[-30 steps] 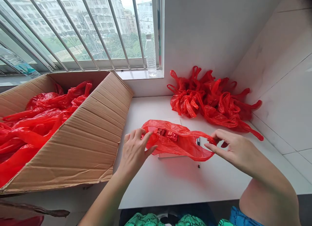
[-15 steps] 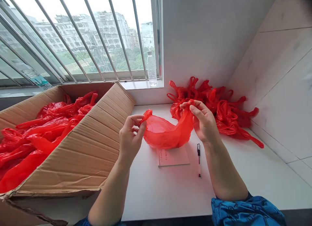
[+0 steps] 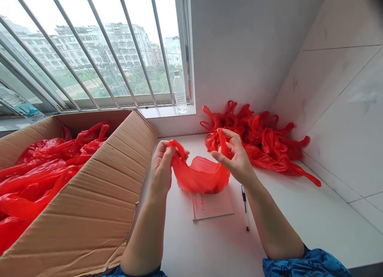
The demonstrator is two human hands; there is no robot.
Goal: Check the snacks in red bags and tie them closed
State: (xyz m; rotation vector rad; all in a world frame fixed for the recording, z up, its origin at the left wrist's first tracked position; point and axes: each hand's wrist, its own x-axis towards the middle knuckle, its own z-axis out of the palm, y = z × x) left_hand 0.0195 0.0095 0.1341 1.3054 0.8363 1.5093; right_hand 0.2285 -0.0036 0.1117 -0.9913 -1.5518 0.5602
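A thin red plastic bag (image 3: 200,179) hangs between my two hands, its belly sagging above the table. My left hand (image 3: 160,165) pinches one of its handles between thumb and fingers. Over at the other handle, the fingers of my right hand (image 3: 237,159) are hooked into the loop, with the thumb held apart from them. Just under the bag lies a small notebook (image 3: 214,209), partly covered by it. A black-capped pen (image 3: 245,207) rests beside the notebook, close to my right forearm.
On the left stands an open cardboard box (image 3: 98,197) holding many red plastic bags (image 3: 42,169). A heap of red bags (image 3: 263,141) lies against the wall at the back right. One clear bottle (image 3: 180,93) stands on the windowsill; another bottle (image 3: 26,109) leans at the far left.
Both hands have drawn closer together, and the bag between them hangs lower with its handles raised. My right thumb has parted from the fingers. The view has shifted slightly.
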